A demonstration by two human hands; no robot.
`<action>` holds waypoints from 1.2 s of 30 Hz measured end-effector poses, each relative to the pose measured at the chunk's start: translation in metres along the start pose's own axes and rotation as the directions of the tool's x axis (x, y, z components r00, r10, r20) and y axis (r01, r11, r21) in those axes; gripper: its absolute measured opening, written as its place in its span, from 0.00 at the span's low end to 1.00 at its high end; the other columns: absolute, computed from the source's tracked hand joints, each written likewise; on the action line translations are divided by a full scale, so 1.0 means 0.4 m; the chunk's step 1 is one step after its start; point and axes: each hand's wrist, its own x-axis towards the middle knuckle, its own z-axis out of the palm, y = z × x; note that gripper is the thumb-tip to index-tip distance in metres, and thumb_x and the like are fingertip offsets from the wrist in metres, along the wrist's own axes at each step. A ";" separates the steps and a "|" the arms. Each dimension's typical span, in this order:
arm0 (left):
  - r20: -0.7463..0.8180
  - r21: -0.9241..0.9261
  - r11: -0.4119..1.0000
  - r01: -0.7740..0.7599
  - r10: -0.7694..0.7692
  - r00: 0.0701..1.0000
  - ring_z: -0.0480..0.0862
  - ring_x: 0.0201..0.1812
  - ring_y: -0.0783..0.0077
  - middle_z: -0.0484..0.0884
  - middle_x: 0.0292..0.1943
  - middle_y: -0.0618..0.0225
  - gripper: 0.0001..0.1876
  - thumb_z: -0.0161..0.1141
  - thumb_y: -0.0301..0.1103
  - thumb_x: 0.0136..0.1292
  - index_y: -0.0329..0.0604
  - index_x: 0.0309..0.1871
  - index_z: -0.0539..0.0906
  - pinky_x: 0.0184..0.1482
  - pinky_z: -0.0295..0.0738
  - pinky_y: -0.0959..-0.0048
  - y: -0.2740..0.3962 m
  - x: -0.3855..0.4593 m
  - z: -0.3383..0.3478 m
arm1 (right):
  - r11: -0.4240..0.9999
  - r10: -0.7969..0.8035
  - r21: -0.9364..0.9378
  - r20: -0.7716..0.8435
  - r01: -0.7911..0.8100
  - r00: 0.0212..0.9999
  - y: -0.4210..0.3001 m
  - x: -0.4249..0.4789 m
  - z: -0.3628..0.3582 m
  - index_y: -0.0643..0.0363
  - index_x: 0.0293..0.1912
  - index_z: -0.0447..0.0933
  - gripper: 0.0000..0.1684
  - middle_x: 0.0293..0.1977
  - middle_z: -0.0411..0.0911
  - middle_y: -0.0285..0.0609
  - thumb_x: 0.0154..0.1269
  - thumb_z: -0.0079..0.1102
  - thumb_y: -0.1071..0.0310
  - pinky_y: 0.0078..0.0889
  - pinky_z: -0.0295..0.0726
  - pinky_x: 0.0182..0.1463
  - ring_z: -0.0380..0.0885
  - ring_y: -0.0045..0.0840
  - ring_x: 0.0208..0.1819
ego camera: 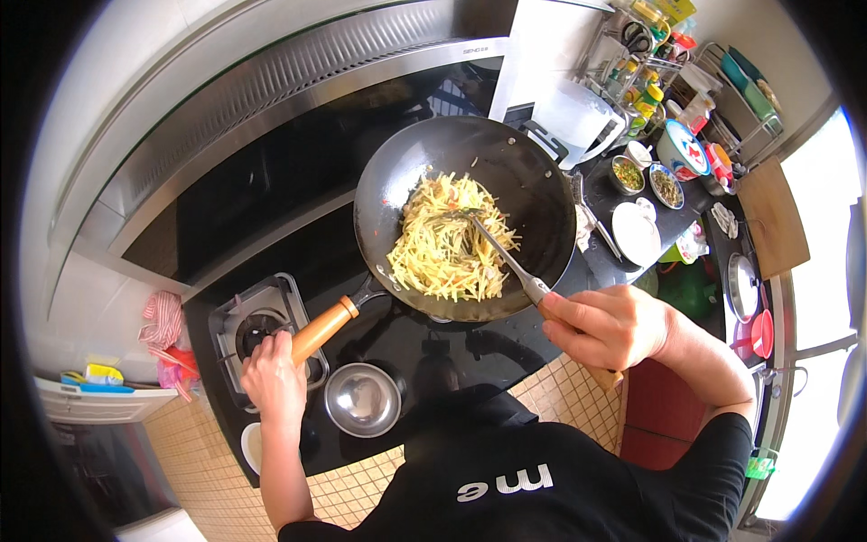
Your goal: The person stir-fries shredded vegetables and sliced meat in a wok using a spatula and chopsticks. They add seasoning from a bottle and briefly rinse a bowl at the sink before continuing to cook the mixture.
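Observation:
A large dark wok [542, 223] stands over the stove, holding a heap of thin yellowish potato-like shreds [447, 251] with small red bits among them. My left hand [276, 372] is closed around the end of the wok's wooden handle [324, 328]. With my right hand [606, 325] I grip the wooden handle of a metal spatula [504, 254], whose shaft slants across the wok's near right rim. Its head lies partly buried in the shreds, so the blade is mostly hidden.
Below the wok handle sits a metal bowl [364, 400], beside another burner [261, 332]. At right are a white plate [635, 234], small filled bowls [627, 175], a plastic pitcher [572, 118], a seasoning rack [637, 74] and a lidded tub [683, 149]. A range hood [305, 74] spans the far side.

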 end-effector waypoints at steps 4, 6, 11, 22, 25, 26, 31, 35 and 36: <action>0.026 0.011 1.000 0.007 -0.007 1.000 0.81 0.40 0.59 0.80 0.34 0.63 0.22 0.73 0.26 0.37 0.43 0.38 0.76 0.42 0.75 0.61 -0.001 -0.004 -0.003 | 1.000 0.028 -0.005 0.025 -0.027 0.999 -0.068 -0.030 -0.034 0.68 0.35 0.76 0.14 0.39 0.76 0.57 0.44 0.62 0.73 0.17 0.77 0.21 0.77 0.21 0.24; 0.045 0.014 1.000 0.012 -0.013 0.999 0.81 0.41 0.59 0.80 0.35 0.62 0.22 0.74 0.26 0.37 0.43 0.37 0.75 0.42 0.75 0.61 0.002 -0.001 0.000 | 0.999 0.033 -0.037 -0.045 -0.035 0.998 -0.073 -0.033 -0.056 0.69 0.33 0.77 0.12 0.39 0.77 0.59 0.47 0.60 0.73 0.17 0.79 0.22 0.78 0.23 0.25; 0.020 0.011 1.000 0.023 -0.023 1.000 0.80 0.40 0.55 0.78 0.33 0.60 0.17 0.70 0.27 0.42 0.42 0.36 0.74 0.41 0.73 0.59 0.000 -0.007 0.008 | 0.992 0.052 -0.116 -0.041 -0.057 0.998 0.001 -0.040 -0.025 0.69 0.37 0.75 0.15 0.43 0.74 0.59 0.49 0.55 0.69 0.18 0.80 0.24 0.77 0.24 0.27; 0.027 0.199 0.976 0.091 -0.098 0.995 0.72 0.57 0.60 0.73 0.58 0.65 0.33 0.69 0.45 0.48 0.56 0.60 0.72 0.59 0.61 0.53 0.084 -0.018 -0.057 | 0.998 0.041 -0.045 -0.077 -0.045 0.996 0.010 -0.255 0.231 0.65 0.45 0.73 0.19 0.52 0.70 0.55 0.53 0.56 0.68 0.22 0.82 0.44 0.76 0.28 0.44; -0.196 0.161 0.986 0.049 -0.017 0.981 0.71 0.59 0.59 0.72 0.59 0.64 0.30 0.66 0.47 0.52 0.55 0.60 0.73 0.60 0.60 0.52 0.193 -0.015 -0.097 | 0.997 0.009 0.071 -0.261 0.009 0.965 0.031 -0.279 0.245 0.67 0.50 0.71 0.22 0.53 0.70 0.57 0.55 0.53 0.69 0.26 0.81 0.46 0.77 0.30 0.43; -0.267 0.165 0.986 0.008 0.036 0.963 0.72 0.59 0.58 0.73 0.59 0.64 0.29 0.65 0.49 0.54 0.54 0.60 0.74 0.59 0.61 0.52 0.239 -0.010 -0.103 | 0.998 -0.002 0.060 -0.313 0.022 0.950 0.041 -0.297 0.231 0.67 0.51 0.71 0.23 0.53 0.69 0.58 0.55 0.52 0.69 0.27 0.81 0.46 0.77 0.31 0.44; -0.449 0.027 0.974 -0.224 0.212 0.868 0.74 0.58 0.58 0.76 0.56 0.63 0.18 0.61 0.45 0.60 0.51 0.51 0.80 0.60 0.63 0.53 0.552 0.017 -0.142 | 0.993 0.075 0.112 -0.433 -0.029 0.898 0.088 -0.474 0.154 0.69 0.48 0.72 0.22 0.53 0.70 0.58 0.53 0.52 0.70 0.30 0.78 0.48 0.76 0.34 0.45; -0.388 0.065 0.922 -0.382 0.376 0.841 0.75 0.58 0.60 0.78 0.53 0.62 0.10 0.62 0.39 0.58 0.45 0.40 0.82 0.63 0.60 0.51 0.716 0.023 -0.169 | 0.986 0.143 0.137 -0.401 -0.095 0.905 0.130 -0.632 0.168 0.67 0.39 0.75 0.16 0.49 0.72 0.56 0.49 0.55 0.69 0.29 0.79 0.42 0.76 0.33 0.41; -0.334 0.039 0.913 -0.406 0.394 0.856 0.76 0.57 0.60 0.79 0.51 0.61 0.08 0.61 0.37 0.59 0.44 0.38 0.83 0.63 0.60 0.51 0.747 0.021 -0.188 | 0.985 0.148 0.148 -0.414 -0.095 0.898 0.147 -0.651 0.157 0.67 0.37 0.75 0.15 0.48 0.72 0.56 0.49 0.56 0.69 0.29 0.79 0.41 0.76 0.33 0.40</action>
